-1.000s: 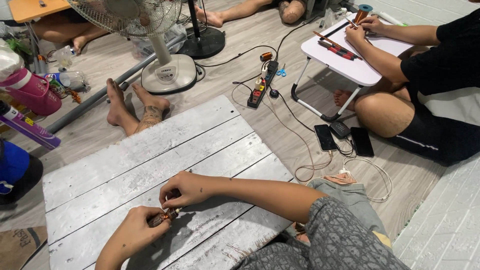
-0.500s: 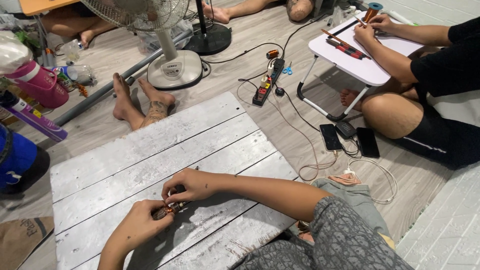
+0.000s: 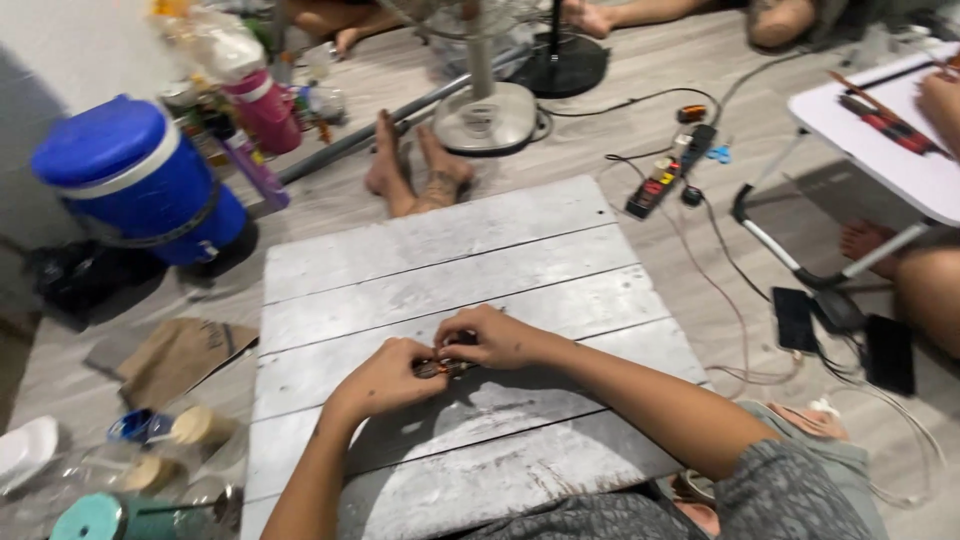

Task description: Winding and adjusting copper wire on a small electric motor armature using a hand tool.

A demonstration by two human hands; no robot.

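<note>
Hands [image 3: 440, 362] mid-board [image 3: 420, 250], edges well apart

Low grey weathered plank board [image 3: 440, 240] on pale wood floor [image 3: 640, 60]; blue round cooler jug [image 3: 140, 180] left of board; black power strip [image 3: 668, 172], two dark phones [image 3: 795, 318] right of it.

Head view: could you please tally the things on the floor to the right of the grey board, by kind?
Phones: 2
Power strip: 1
Folding table: 1
Total: 4
</note>
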